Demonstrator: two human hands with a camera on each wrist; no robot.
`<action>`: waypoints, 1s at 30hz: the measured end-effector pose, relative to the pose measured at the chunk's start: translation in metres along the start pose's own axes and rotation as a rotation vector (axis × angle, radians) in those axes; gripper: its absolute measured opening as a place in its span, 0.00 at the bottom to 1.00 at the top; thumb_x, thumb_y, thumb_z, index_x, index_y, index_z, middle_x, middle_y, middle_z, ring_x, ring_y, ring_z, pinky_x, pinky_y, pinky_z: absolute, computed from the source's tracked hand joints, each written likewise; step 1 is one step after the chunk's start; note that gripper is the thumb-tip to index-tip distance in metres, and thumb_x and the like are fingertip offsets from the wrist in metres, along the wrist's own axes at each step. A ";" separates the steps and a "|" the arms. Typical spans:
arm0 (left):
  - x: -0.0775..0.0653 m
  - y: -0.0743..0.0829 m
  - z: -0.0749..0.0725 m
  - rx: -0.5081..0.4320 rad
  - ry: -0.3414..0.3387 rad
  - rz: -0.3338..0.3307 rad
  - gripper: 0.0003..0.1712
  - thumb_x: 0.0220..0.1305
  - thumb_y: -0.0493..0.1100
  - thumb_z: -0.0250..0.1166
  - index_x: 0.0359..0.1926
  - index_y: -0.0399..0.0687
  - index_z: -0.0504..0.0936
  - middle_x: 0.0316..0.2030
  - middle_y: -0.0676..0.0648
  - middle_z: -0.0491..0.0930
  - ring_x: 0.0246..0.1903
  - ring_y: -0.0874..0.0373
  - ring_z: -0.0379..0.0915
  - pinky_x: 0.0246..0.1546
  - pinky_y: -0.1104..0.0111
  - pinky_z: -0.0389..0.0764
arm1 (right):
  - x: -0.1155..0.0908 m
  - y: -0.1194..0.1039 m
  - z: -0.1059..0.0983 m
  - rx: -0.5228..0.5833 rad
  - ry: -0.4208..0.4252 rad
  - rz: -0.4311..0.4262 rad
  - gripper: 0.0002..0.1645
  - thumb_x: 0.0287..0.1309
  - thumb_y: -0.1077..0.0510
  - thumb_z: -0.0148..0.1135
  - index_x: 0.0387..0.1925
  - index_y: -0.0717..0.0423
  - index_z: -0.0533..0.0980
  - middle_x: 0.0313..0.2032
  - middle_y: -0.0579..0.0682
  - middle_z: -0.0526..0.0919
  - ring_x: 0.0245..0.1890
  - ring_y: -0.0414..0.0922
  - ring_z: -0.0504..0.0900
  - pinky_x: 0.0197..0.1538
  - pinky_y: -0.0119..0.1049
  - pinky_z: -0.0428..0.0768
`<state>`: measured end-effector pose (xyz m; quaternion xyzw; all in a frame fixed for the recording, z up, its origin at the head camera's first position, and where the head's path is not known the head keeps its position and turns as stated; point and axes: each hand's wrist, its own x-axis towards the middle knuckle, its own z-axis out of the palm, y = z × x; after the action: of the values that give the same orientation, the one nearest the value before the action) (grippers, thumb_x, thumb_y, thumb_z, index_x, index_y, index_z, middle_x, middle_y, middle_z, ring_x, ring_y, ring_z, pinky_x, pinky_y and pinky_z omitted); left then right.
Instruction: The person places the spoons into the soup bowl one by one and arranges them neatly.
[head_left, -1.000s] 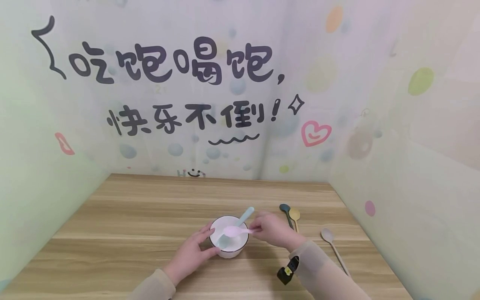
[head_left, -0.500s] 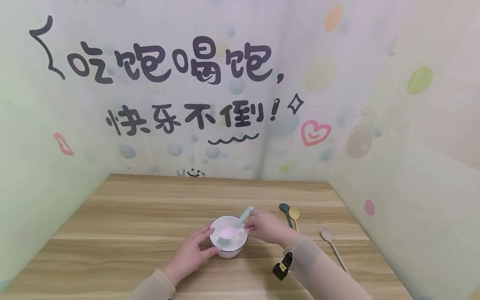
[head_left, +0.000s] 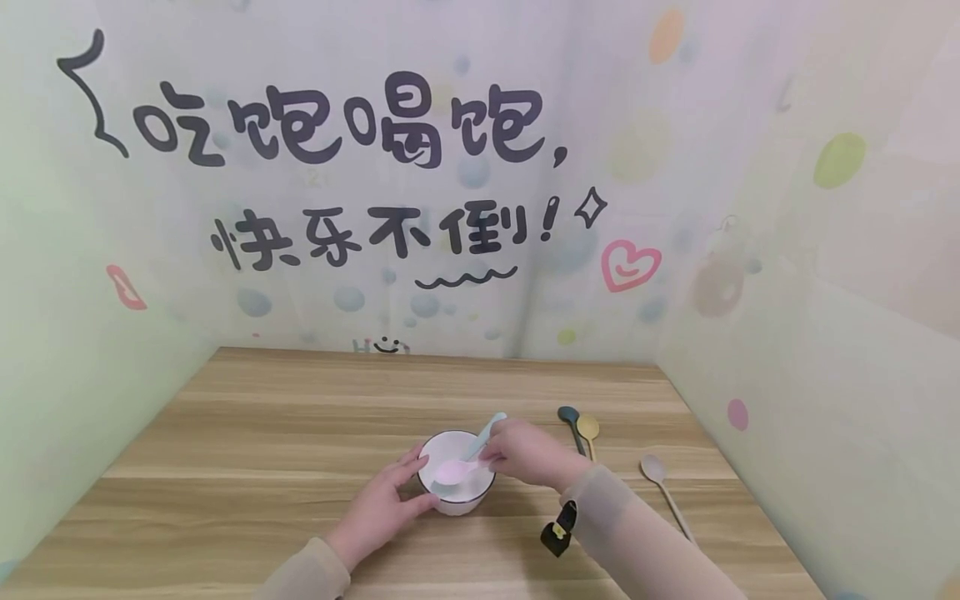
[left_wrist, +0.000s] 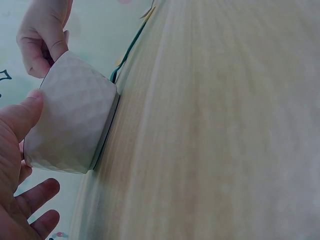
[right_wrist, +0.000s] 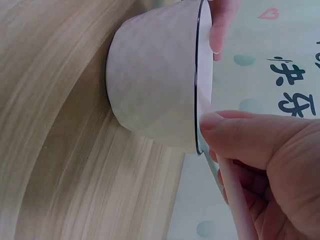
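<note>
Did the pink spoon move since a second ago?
Yes. The pink spoon slid left and down into the white bowl, which stayed put. The right hand holding it moved left too, away from the dark spoon.

Left of and behind the white faceted bowl (head_left: pixel 456 487) the wooden counter (head_left: pixel 262 433) lies open. To its right, three loose spoons, dark (head_left: pixel 572 423), yellow (head_left: pixel 589 433) and beige (head_left: pixel 663 492), narrow the passage before the wall.

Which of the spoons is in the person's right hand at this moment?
The pink spoon: the right hand pinches its handle, its head over the white bowl. The light blue spoon leans in the bowl; three others lie on the table.
</note>
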<state>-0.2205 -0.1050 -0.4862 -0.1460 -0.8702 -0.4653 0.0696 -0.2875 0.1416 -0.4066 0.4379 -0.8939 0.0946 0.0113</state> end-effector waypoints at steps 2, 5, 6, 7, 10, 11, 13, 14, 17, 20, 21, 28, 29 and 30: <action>0.000 0.000 0.000 0.002 0.001 0.000 0.39 0.52 0.52 0.74 0.61 0.36 0.75 0.68 0.45 0.65 0.66 0.43 0.60 0.64 0.49 0.62 | 0.001 0.000 0.000 -0.006 0.003 -0.013 0.07 0.54 0.62 0.69 0.36 0.54 0.86 0.30 0.39 0.75 0.31 0.34 0.71 0.38 0.25 0.75; 0.000 0.000 0.000 0.007 0.003 0.006 0.38 0.52 0.52 0.74 0.61 0.37 0.75 0.67 0.45 0.66 0.66 0.43 0.60 0.64 0.49 0.63 | 0.001 -0.001 -0.001 -0.020 0.002 -0.026 0.06 0.53 0.62 0.69 0.35 0.53 0.86 0.30 0.39 0.75 0.32 0.34 0.71 0.39 0.25 0.75; 0.000 0.000 0.000 0.010 0.004 0.010 0.38 0.52 0.52 0.74 0.61 0.37 0.75 0.67 0.44 0.66 0.66 0.43 0.60 0.64 0.49 0.63 | 0.002 -0.001 -0.001 -0.026 0.001 -0.031 0.06 0.53 0.62 0.69 0.35 0.53 0.86 0.30 0.39 0.75 0.32 0.34 0.71 0.39 0.25 0.75; 0.000 0.000 0.000 0.009 0.005 0.011 0.38 0.52 0.52 0.74 0.60 0.37 0.75 0.67 0.44 0.66 0.66 0.43 0.60 0.64 0.49 0.63 | 0.002 -0.001 -0.002 -0.036 -0.001 -0.036 0.06 0.54 0.61 0.69 0.35 0.53 0.86 0.30 0.39 0.75 0.31 0.34 0.71 0.39 0.25 0.75; 0.000 0.001 0.000 0.016 0.005 0.022 0.38 0.52 0.52 0.74 0.60 0.37 0.76 0.67 0.43 0.66 0.65 0.42 0.61 0.64 0.47 0.63 | 0.004 -0.003 -0.002 -0.060 -0.002 -0.047 0.06 0.54 0.61 0.69 0.35 0.52 0.86 0.29 0.39 0.74 0.30 0.35 0.70 0.38 0.26 0.74; 0.000 0.001 -0.001 0.013 0.004 0.021 0.38 0.52 0.53 0.73 0.60 0.37 0.76 0.67 0.42 0.66 0.65 0.41 0.61 0.64 0.47 0.63 | 0.005 -0.003 -0.002 -0.073 -0.003 -0.049 0.05 0.54 0.61 0.69 0.34 0.51 0.86 0.28 0.39 0.73 0.30 0.35 0.69 0.37 0.26 0.73; 0.000 0.002 -0.001 0.009 0.001 0.017 0.38 0.53 0.53 0.73 0.60 0.37 0.75 0.67 0.42 0.66 0.66 0.41 0.60 0.64 0.47 0.62 | 0.006 -0.004 -0.002 -0.089 -0.008 -0.045 0.05 0.54 0.60 0.69 0.34 0.50 0.86 0.28 0.39 0.72 0.29 0.35 0.69 0.36 0.27 0.72; 0.000 0.002 0.000 0.010 -0.001 0.015 0.38 0.53 0.54 0.73 0.60 0.37 0.75 0.67 0.42 0.66 0.66 0.42 0.60 0.64 0.47 0.62 | 0.007 -0.005 -0.001 -0.095 -0.012 -0.038 0.05 0.54 0.60 0.69 0.34 0.50 0.86 0.28 0.39 0.72 0.29 0.36 0.69 0.35 0.27 0.72; 0.001 0.001 0.000 0.002 -0.003 -0.001 0.38 0.53 0.54 0.73 0.61 0.38 0.75 0.67 0.43 0.66 0.66 0.43 0.60 0.65 0.48 0.61 | 0.009 -0.007 -0.001 -0.111 -0.031 -0.016 0.06 0.54 0.60 0.69 0.35 0.49 0.87 0.27 0.39 0.72 0.29 0.35 0.68 0.35 0.26 0.72; 0.001 0.001 0.000 0.004 -0.002 -0.005 0.38 0.53 0.54 0.73 0.61 0.38 0.75 0.67 0.43 0.66 0.66 0.43 0.59 0.65 0.48 0.61 | 0.011 -0.008 0.000 -0.122 -0.045 0.002 0.06 0.54 0.60 0.69 0.35 0.48 0.87 0.28 0.38 0.73 0.29 0.35 0.69 0.35 0.26 0.72; 0.001 0.001 -0.001 0.005 -0.002 -0.004 0.38 0.53 0.54 0.73 0.60 0.38 0.75 0.67 0.43 0.66 0.66 0.43 0.59 0.65 0.48 0.61 | 0.012 -0.009 0.000 -0.127 -0.046 0.004 0.06 0.54 0.60 0.69 0.35 0.48 0.87 0.28 0.38 0.74 0.29 0.35 0.69 0.35 0.26 0.72; 0.001 -0.001 0.000 0.006 0.001 0.005 0.38 0.53 0.53 0.73 0.61 0.38 0.75 0.67 0.44 0.65 0.67 0.43 0.59 0.65 0.49 0.61 | 0.015 -0.013 0.003 -0.164 -0.003 -0.011 0.05 0.51 0.61 0.70 0.31 0.49 0.87 0.26 0.40 0.75 0.28 0.36 0.71 0.34 0.28 0.73; 0.001 -0.001 0.000 0.005 0.001 0.008 0.38 0.53 0.53 0.73 0.61 0.38 0.75 0.67 0.44 0.65 0.66 0.43 0.59 0.65 0.49 0.61 | 0.016 -0.013 0.003 -0.172 0.001 -0.008 0.05 0.51 0.61 0.70 0.31 0.49 0.87 0.26 0.40 0.74 0.28 0.36 0.71 0.34 0.28 0.73; 0.001 -0.001 0.000 0.005 0.001 0.009 0.38 0.53 0.53 0.73 0.61 0.38 0.75 0.67 0.44 0.65 0.67 0.43 0.59 0.65 0.48 0.61 | 0.016 -0.014 0.004 -0.180 0.006 -0.006 0.05 0.51 0.61 0.70 0.30 0.49 0.87 0.26 0.40 0.74 0.28 0.36 0.70 0.33 0.28 0.73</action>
<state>-0.2213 -0.1054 -0.4865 -0.1495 -0.8706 -0.4631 0.0722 -0.2861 0.1204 -0.4069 0.4375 -0.8975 0.0152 0.0537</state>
